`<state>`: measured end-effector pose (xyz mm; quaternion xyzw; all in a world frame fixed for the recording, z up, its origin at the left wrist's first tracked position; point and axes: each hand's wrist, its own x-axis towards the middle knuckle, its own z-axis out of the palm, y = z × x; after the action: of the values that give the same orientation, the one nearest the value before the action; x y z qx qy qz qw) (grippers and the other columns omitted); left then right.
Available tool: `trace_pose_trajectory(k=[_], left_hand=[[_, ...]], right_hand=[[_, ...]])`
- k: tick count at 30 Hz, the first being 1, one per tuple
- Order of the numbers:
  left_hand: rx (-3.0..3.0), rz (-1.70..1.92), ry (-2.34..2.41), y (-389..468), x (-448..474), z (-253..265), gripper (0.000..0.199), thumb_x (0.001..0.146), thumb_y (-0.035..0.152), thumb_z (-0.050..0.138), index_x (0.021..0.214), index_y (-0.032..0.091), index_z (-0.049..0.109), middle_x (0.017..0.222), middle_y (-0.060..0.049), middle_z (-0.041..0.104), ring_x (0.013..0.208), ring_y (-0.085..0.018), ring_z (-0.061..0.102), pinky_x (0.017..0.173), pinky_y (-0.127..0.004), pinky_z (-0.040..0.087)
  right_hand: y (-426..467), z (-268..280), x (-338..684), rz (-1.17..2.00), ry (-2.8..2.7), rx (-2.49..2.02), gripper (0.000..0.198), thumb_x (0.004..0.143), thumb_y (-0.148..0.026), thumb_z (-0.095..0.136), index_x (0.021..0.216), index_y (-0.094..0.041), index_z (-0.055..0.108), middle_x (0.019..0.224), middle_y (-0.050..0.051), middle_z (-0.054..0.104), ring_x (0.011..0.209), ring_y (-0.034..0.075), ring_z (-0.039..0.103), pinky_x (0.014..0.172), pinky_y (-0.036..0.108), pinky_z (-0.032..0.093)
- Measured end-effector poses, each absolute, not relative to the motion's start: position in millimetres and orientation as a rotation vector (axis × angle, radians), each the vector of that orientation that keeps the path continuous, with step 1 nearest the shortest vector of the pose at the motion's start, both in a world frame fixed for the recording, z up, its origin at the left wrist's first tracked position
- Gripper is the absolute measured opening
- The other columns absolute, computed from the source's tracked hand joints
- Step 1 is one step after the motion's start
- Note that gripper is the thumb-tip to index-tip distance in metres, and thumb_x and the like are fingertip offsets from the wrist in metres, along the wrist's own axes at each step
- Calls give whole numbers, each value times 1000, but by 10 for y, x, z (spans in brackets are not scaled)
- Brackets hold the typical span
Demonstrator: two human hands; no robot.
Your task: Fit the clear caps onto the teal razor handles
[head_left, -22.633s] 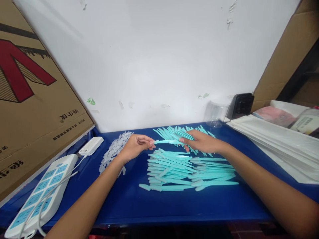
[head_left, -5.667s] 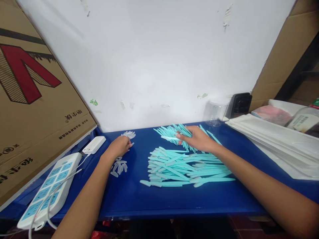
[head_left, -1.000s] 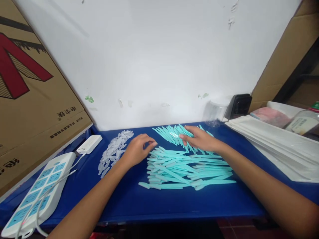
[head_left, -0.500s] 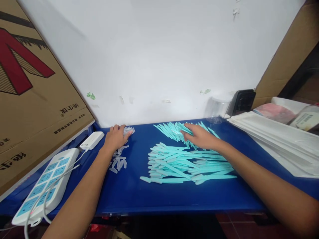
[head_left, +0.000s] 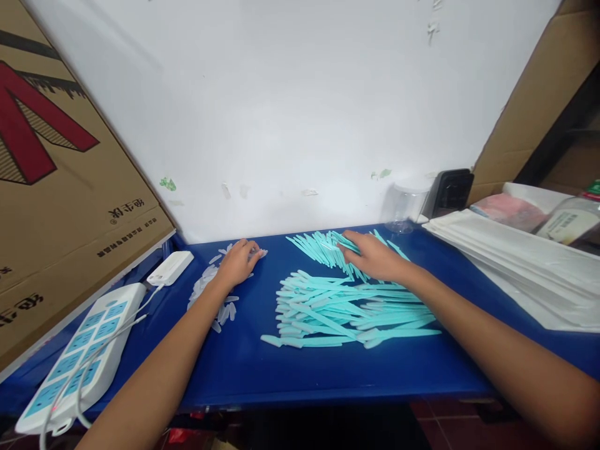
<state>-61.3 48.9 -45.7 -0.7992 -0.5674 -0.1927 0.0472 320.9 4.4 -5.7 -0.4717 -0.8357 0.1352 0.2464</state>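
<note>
My left hand [head_left: 240,262] is over the right side of a loose pile of small clear plastic caps [head_left: 202,284]. Its fingers are pinched on a clear cap [head_left: 264,252], whose tip pokes out past the fingertips. My right hand [head_left: 377,256] is closed around a teal eyebrow razor [head_left: 347,241], possibly more than one, above the far heap of teal razors [head_left: 315,249]. Nearer to me lies a bigger heap of teal razors with pale capped ends [head_left: 323,309], mostly pointing left. My palm hides part of the held razor.
A white power strip [head_left: 89,350] with cables and a small white box [head_left: 170,269] lie at the left. Against the back wall stand a clear plastic jar [head_left: 405,206] and a black device [head_left: 452,192]. White plastic bags [head_left: 520,262] are stacked at the right.
My left hand has moved right, uncovering more of the clear caps, and now pinches one. My right hand stays almost in place with the razor. The view has shifted slightly.
</note>
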Motion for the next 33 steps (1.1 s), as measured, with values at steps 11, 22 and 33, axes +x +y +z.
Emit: trace_pose_trajectory(k=[11,22,33], left_hand=[[-2495,-599,-1713,453,-504,-405,33,106,42,32,91,21,54,86,-7,63,79,-25,59,73,-35,40],[-2696,-2081,-2074,186,-139,-206,40,100,60,45,89,21,46,65,7,37,47,-8,26,47,-21,25],[-3104,-2419,-2161,-139,206,-83,32,96,47,65,91,22,45,58,10,33,44,-5,21,43,-15,19]], right_hand=[[21,-36,3208,396,-2266,-1266,20,100,-38,47,90,-22,52,74,3,70,54,17,52,58,30,33],[-81,107,3149,770,-2055,-1123,40,98,-53,50,80,-19,62,71,0,64,55,12,48,56,28,38],[-198,150,3062,1013,-2048,-1009,45,94,-63,57,86,-20,67,59,-2,55,48,13,50,49,26,40]])
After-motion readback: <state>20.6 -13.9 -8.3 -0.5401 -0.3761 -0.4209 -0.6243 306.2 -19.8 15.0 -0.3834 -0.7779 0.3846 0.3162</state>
